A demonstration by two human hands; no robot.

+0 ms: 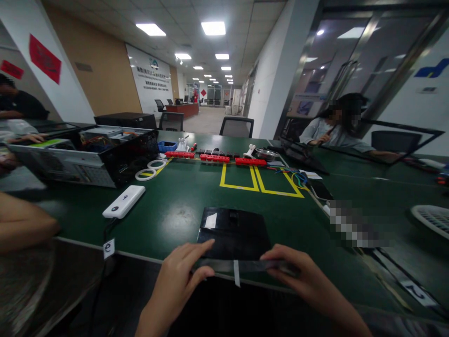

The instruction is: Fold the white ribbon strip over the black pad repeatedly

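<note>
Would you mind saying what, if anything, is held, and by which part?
The right grip holds the long, dark, flat strip by its right end; whether the left grip holds it cannot be told.

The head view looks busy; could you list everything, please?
Table: at least 1, green, centre
Panel: 1, black, near edge
Device: 1, white, left
Tags: 2, white, left and right
PC case: 1, black and silver, left
Rings: 2, white, beside PC case
Tray: 1, blue, beyond rings
Bars: 3, red, far side
Small items: several, mixed, around bars
Outlines: 2, yellow, before bars
Wires: several, mixed, right
Phone: 1, black, right
Blurred item: 1, unclear, right
Mesh item: 1, white, far right
Chairs: several, black, beyond table
Lights: several, white, ceiling
Sign: 1, white, back left
Posters: 2, red, upper left
Other people: at least 3, mixed clothes, both sides
Left hand: 1, bare, panel's left corner
Right hand: 1, bare, panel's right edge
</note>
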